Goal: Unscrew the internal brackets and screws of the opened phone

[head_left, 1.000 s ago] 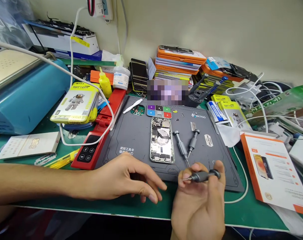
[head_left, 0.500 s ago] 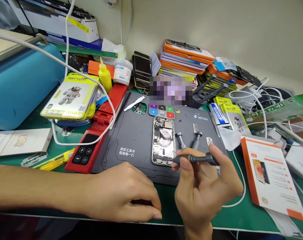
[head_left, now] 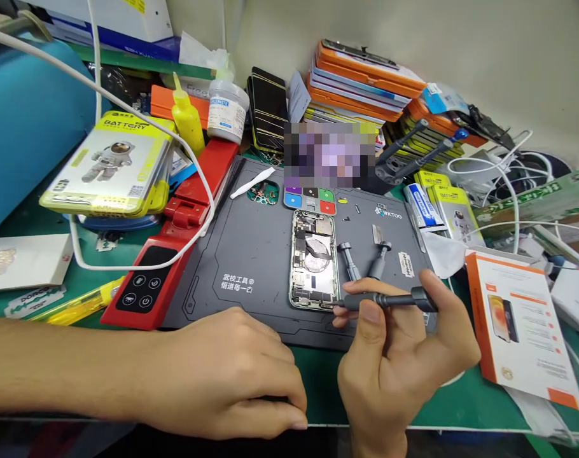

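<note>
My right hand [head_left: 399, 356] pinches a dark grey screwdriver [head_left: 389, 300] between thumb and fingers, with the index finger against its end cap. The screwdriver lies nearly level, its tip at the lower right corner of an opened phone [head_left: 313, 261] whose inner parts show. That phone lies on a dark grey work mat [head_left: 256, 254]. My left hand [head_left: 242, 375] rests at the table's front edge, fingers loosely curled together, with nothing visible in it. Two more screwdrivers, one left [head_left: 349, 261] and one right [head_left: 379, 259], lie on the mat just beyond my right hand.
Left of the mat are a red device with touch buttons [head_left: 146, 280], a yellow cutter [head_left: 82, 302] and battery packs [head_left: 111, 162]. A white cable [head_left: 141, 121] loops over them. A coloured tray [head_left: 310, 198] sits behind the phone. An orange-white box [head_left: 523, 324] stands right.
The view has shifted slightly closer. The screwdriver's tip now meets the phone's lower right corner, and my right hand appears a little farther right. My left hand still rests at the edge.
</note>
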Motion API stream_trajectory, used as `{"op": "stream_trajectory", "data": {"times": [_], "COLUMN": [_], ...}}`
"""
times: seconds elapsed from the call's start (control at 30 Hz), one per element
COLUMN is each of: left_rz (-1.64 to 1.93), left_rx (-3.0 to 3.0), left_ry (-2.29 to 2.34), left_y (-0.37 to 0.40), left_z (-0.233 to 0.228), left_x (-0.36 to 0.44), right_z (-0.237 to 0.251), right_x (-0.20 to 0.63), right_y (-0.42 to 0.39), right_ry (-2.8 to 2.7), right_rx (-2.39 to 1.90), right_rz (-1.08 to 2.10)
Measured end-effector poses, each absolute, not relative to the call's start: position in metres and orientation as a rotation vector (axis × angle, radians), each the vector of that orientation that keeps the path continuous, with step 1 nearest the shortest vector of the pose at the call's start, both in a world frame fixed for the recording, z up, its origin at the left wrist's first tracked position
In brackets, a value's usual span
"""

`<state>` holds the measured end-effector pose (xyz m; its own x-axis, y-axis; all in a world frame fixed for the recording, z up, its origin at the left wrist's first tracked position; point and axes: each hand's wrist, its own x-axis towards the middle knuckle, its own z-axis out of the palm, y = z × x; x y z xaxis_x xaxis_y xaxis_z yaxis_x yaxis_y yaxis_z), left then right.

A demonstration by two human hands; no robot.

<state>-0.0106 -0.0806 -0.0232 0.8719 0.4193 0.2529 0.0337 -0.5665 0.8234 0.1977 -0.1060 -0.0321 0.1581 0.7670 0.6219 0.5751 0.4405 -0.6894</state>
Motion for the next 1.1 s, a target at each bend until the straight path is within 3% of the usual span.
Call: {"op": "stream_trajectory", "data": {"times": [1.1], "left_rz": [0.558], "left_rx": [2.199], "left_ry": [0.313], "left_y": [-0.0831], "left_z": [-0.0271], "left_x": [-0.011], "right_z": [-0.0303], "right_x": [0.1971], "right_y": [-0.1016], "right_ry": [-1.553], "right_rx": [-1.234], "right_rz": [0.267]}}
